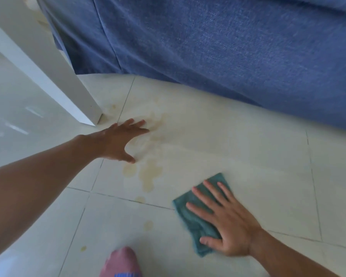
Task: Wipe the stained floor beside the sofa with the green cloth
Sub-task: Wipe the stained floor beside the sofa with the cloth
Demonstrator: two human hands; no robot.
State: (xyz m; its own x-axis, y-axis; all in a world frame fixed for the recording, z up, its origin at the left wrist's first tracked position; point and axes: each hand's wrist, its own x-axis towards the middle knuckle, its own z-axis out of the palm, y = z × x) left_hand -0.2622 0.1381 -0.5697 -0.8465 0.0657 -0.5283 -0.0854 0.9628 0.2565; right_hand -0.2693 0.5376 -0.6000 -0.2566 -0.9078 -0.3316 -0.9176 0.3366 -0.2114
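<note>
Down at the bottom you can see something pink (121, 262), maybe your foot or knee; it is too blurry to tell. Just past it, your right hand (226, 222) lies flat on the green cloth (190, 218), fingers spread wide and pressing down, not curled around it. That cloth sits on the pale tile floor (248, 156), a little way in front of the blue sofa (228, 47). Your left hand (118, 140) is also open and flat on the floor, near the white furniture leg (48, 72), with its fingertips on the edge of the yellow-brown stains (150, 170).

Most of the job looks left to do, I think. Big blotches sit between your two hands, and small spots trail toward you. None of them is under the cloth yet, so you need to slide it over to the left and rub them.
</note>
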